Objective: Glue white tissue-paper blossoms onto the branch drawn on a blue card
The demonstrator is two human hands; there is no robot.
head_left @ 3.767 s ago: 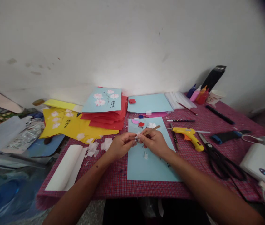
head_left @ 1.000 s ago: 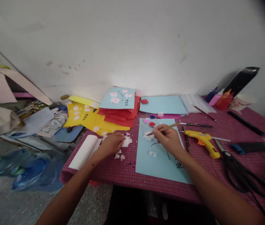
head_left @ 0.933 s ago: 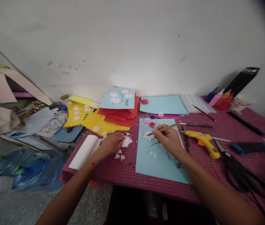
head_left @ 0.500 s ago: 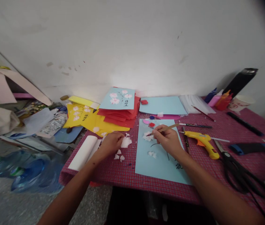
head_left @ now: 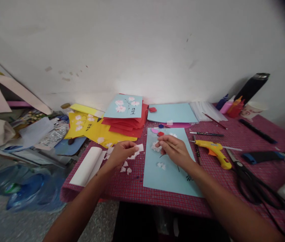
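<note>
My left hand (head_left: pixel 121 155) pinches a small white paper piece (head_left: pixel 139 147), just left of the light blue sheet (head_left: pixel 167 183). Below it, torn white scraps (head_left: pixel 125 167) lie on the cloth. Over the blue sheet, my right hand (head_left: pixel 179 153) is closed around a thin paintbrush (head_left: pixel 172 145) with a wooden handle; its tip is hidden by the fingers. Under those fingertips sits a white paper flower (head_left: pixel 155 147), with a smaller white cluster (head_left: pixel 161 165) nearer me. Dark painted strokes and characters show on the sheet, partly covered by my right arm.
On the right lie a yellow glue gun (head_left: pixel 216 149), black scissors (head_left: pixel 250 181) and a paint bottle group (head_left: pixel 235 107). A white paper roll (head_left: pixel 87 166) rests at the left edge. Red sheets (head_left: pixel 129 126) topped by a finished-looking blue card (head_left: pixel 124 107) stand near the wall.
My left hand has picked up a white paper piece from among the scraps and raised it slightly rightward. In my right hand, the brush has turned, its tip drawn away from the flower.
</note>
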